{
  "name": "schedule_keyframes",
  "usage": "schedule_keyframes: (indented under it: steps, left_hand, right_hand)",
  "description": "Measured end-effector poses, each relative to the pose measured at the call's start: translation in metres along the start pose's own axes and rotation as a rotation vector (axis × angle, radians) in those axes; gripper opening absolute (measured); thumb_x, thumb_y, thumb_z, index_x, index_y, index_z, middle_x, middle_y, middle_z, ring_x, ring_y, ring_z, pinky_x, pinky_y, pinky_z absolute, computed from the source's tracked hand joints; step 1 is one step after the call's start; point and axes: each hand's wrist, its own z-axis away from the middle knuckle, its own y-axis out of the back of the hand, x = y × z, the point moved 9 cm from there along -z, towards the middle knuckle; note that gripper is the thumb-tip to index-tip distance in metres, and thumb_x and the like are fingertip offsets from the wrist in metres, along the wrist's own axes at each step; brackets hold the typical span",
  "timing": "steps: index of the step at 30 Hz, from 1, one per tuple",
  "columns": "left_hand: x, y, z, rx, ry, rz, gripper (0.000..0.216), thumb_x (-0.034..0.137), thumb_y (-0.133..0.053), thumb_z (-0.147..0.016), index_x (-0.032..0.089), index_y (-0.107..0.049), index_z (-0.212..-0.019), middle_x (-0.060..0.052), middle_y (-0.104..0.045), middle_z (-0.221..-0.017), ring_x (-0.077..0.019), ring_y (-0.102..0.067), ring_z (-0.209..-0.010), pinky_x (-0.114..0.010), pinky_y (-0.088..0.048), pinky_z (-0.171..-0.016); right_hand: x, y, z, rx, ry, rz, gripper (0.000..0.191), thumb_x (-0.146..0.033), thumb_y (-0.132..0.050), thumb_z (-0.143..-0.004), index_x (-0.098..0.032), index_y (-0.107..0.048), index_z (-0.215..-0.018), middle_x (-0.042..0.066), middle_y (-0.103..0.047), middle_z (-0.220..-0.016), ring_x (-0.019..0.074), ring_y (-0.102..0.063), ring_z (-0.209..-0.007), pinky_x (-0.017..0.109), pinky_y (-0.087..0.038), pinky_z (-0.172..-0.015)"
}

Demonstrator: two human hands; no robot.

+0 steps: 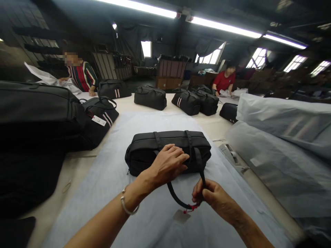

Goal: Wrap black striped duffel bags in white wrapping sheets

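Note:
A black duffel bag lies on a pale sheet in front of me. My left hand is over the near side of the bag, palm down, with its fingers stretched out and nothing visible in them. Below it hangs a looped bag handle; my right hand is closed around the right part of this loop. A red cord is tied to the bottom of the handle, and a small grey tag dangles from it.
Large black bags crowd the left, one bearing a white tag. Bags in translucent wrapping are stacked at right. Several black bags stand along the far table. Two people work there, one in a striped top, one in red.

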Motion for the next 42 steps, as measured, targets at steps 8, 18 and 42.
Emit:
schedule_keyframes:
  steps: [8,18,42]
  left_hand:
    - [0.015,-0.034,0.090,0.072,0.535,0.497,0.039,0.044,-0.076,-0.078,0.031,-0.068,-0.114,-0.009,-0.069,-0.108,-0.0313,-0.061,-0.104,-0.040,-0.046,-0.093]
    - [-0.007,-0.059,0.095,0.186,0.662,0.869,0.030,0.046,-0.057,-0.089,0.020,-0.072,-0.086,-0.005,-0.066,-0.082,-0.0203,-0.061,-0.080,-0.030,-0.048,-0.077]
    - [-0.138,0.006,0.115,0.049,1.077,-0.110,0.022,0.033,-0.043,-0.094,0.025,-0.064,-0.089,-0.001,-0.070,-0.083,-0.0207,-0.065,-0.079,-0.028,-0.035,-0.060]
  right_hand:
    - [-0.062,-0.006,-0.011,0.171,0.203,-0.278,0.031,-0.048,-0.082,-0.073,-0.021,-0.068,-0.078,0.001,-0.063,-0.083,0.0150,-0.061,-0.075,0.028,-0.052,-0.072]
    - [-0.096,-0.040,-0.022,0.248,0.195,-0.478,0.031,-0.052,-0.076,-0.078,-0.021,-0.069,-0.077,0.001,-0.067,-0.079,0.0158,-0.064,-0.070,0.030,-0.057,-0.066]
    - [-0.139,-0.071,-0.020,0.072,0.198,-0.186,0.027,-0.040,-0.063,-0.092,-0.019,-0.070,-0.106,0.011,-0.070,-0.113,0.0264,-0.065,-0.110,0.046,-0.051,-0.099]
